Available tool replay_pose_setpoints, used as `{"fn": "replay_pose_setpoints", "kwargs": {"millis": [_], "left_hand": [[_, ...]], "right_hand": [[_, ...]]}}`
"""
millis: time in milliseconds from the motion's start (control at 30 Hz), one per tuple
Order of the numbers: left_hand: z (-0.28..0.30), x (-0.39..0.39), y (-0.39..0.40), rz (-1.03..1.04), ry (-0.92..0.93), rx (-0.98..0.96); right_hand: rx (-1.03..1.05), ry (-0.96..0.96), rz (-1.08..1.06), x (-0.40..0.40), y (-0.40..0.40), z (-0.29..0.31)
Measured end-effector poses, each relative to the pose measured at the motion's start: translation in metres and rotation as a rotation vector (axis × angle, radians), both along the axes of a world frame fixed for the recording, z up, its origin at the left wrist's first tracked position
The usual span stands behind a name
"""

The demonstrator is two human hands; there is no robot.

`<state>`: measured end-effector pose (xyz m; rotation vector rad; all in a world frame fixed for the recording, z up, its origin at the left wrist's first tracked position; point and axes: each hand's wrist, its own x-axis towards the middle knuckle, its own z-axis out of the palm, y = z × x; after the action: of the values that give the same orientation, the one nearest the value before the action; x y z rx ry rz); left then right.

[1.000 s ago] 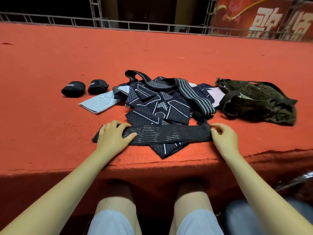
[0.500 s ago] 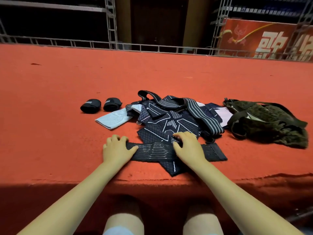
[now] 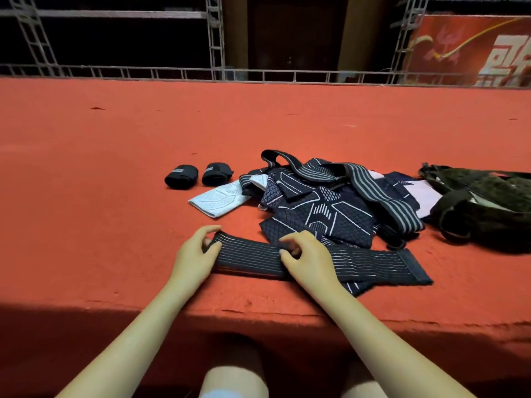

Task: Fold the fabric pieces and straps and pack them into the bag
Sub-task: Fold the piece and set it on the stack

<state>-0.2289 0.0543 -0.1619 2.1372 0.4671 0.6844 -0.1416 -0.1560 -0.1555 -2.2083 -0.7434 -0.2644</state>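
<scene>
At the near edge of the red surface (image 3: 86,225), both grips pinch the striped strap (image 3: 253,257): the left hand (image 3: 195,254) holds its end, the right hand (image 3: 304,259) nips its middle. The strap's free half lies flat beyond the right hand, over the dark fabric pile (image 3: 324,208). Folding looks just begun; next, bring one end across onto the other. The bag (image 3: 488,208) waits beyond the pile.

Red carpeted platform (image 3: 115,173): straps (image 3: 370,262), fabric pile (image 3: 319,208), bag (image 3: 485,208).
</scene>
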Motion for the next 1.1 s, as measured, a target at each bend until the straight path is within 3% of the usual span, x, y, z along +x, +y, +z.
{"fn": "replay_pose_setpoints", "kwargs": {"millis": [133,267,333,500,767,933,1100], "left_hand": [[-0.001,-0.001,-0.002,-0.022,-0.079,-0.017],[0.009,-0.004,-0.014,-0.047,-0.204,-0.465],[0.014,0.001,-0.03,-0.108,-0.181,-0.552],[0.011,0.018,-0.066,-0.269,-0.066,-0.246],[-0.002,0.019,-0.057,-0.202,0.036,0.028],[-0.009,0.022,-0.063,0.029,0.098,0.211],[-0.002,0.018,-0.068,-0.062,0.124,0.204]], "right_hand": [[-0.053,-0.053,0.001,0.0,-0.001,-0.003],[-0.075,-0.056,0.068,-0.001,0.001,-0.004],[0.016,0.015,0.064,-0.001,0.0,-0.001],[0.281,0.284,-0.009,-0.003,-0.004,0.007],[-0.055,0.142,0.078,-0.001,-0.002,0.005],[0.097,0.193,0.04,-0.002,-0.005,0.005],[0.096,0.193,0.033,-0.002,-0.005,0.004]]}}
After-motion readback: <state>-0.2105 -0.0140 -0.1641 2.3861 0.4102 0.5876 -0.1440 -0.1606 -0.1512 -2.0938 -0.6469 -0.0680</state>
